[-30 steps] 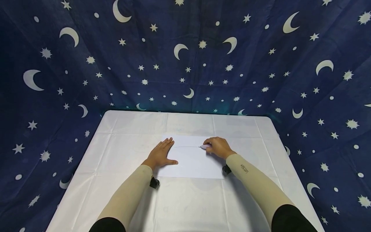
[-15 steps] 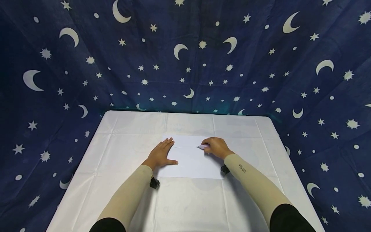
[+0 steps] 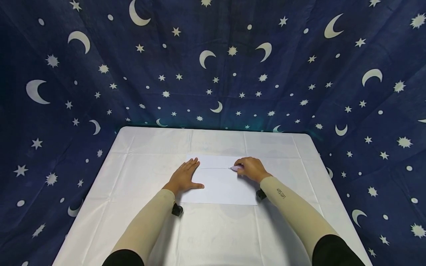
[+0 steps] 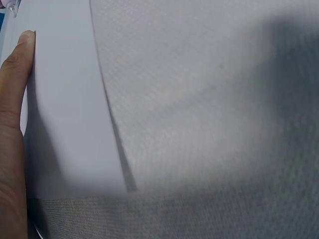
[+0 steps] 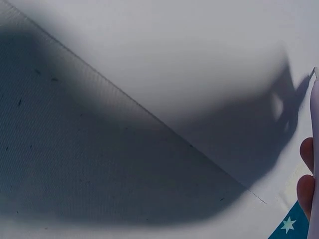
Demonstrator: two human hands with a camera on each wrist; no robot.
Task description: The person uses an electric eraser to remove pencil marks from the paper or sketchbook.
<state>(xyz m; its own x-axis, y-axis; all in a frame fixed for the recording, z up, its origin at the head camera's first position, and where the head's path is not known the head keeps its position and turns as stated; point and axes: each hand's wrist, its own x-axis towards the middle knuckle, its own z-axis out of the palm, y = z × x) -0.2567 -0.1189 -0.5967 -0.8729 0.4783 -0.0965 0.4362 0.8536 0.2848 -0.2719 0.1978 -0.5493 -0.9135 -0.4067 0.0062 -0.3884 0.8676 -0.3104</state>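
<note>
Your right hand (image 3: 251, 170) holds a pale purple pen (image 3: 236, 168), pinched with a narrow grip, its body lying low and its thin tip pointing left across the sheet of paper (image 3: 219, 190). The tip is at the right end of a fine dark line (image 3: 214, 168) that runs nearly straight across the upper part of the paper; whether it presses on the sheet is too small to tell. In the right wrist view you can see two of your fingertips (image 5: 305, 191) against the side of the pen, at the right edge, with your hand's broad shadow falling over the paper and the cloth. Your left hand (image 3: 184, 177) grips nothing: it rests over the left side of the paper, fingers straight and close together, thumb spread wide and pointing right, with the line beginning just beside the fingertips. The paper lies flat on a table (image 3: 216, 236) covered by a creased white cloth, its near edge well apart from the table's near side. Each of your forearms is in a beige sleeve (image 3: 143, 225), dark higher up, with a small black device (image 3: 177, 210) at each wrist. Behind the table and to both sides hangs a dark blue curtain (image 3: 186, 59) printed with pale moons, stars and dots.
</note>
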